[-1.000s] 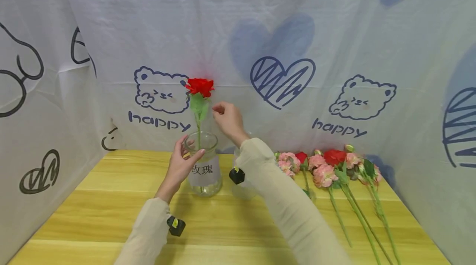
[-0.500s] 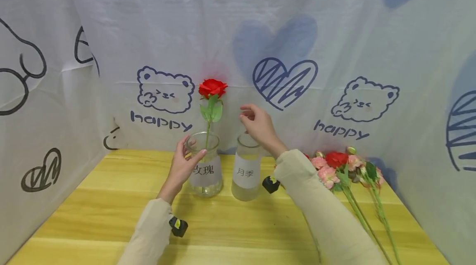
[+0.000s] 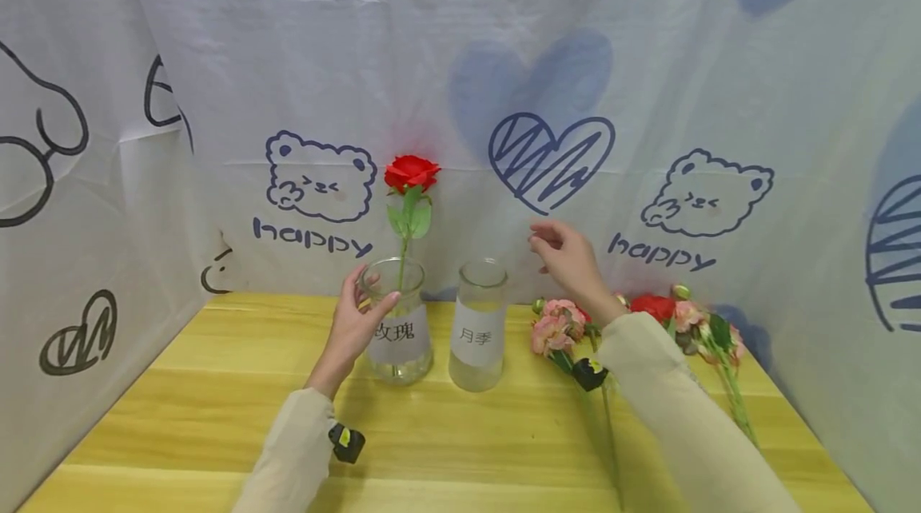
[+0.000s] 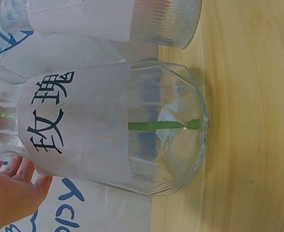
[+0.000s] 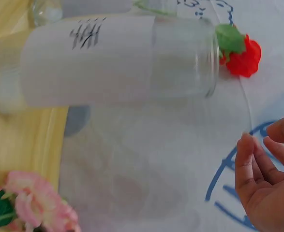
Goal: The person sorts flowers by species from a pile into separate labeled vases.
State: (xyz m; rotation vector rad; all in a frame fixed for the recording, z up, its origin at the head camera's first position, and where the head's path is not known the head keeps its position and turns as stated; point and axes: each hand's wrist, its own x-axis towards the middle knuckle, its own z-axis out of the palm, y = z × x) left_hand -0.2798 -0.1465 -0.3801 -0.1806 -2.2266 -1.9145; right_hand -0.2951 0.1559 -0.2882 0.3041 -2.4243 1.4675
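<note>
My left hand point(image 3: 352, 328) grips the neck of a wide glass vase point(image 3: 413, 369), fingers behind it and thumb in front. A white label with dark characters covers the vase's middle. One red rose point(image 3: 412, 174) stands in it, its bloom and leaves above the rim and its green stem point(image 4: 166, 125) reaching the bottom in the left wrist view. My right hand point(image 3: 572, 261) is raised in the air, holding nothing, fingers loosely bent. A narrower labelled glass vase point(image 3: 478, 377) stands upright between the hands, with no flower in it.
Pink flowers point(image 3: 552, 331) and a red rose point(image 3: 653, 307) lie at the right of the wooden table point(image 3: 432, 449), their stems pointing toward the front; my right sleeve covers part of them. A printed white cloth point(image 3: 460, 89) hangs behind.
My right hand has moved right, away from the red rose and past the narrower vase. The rose has shifted right to lean by the rim. My left hand stays on the wide vase.
</note>
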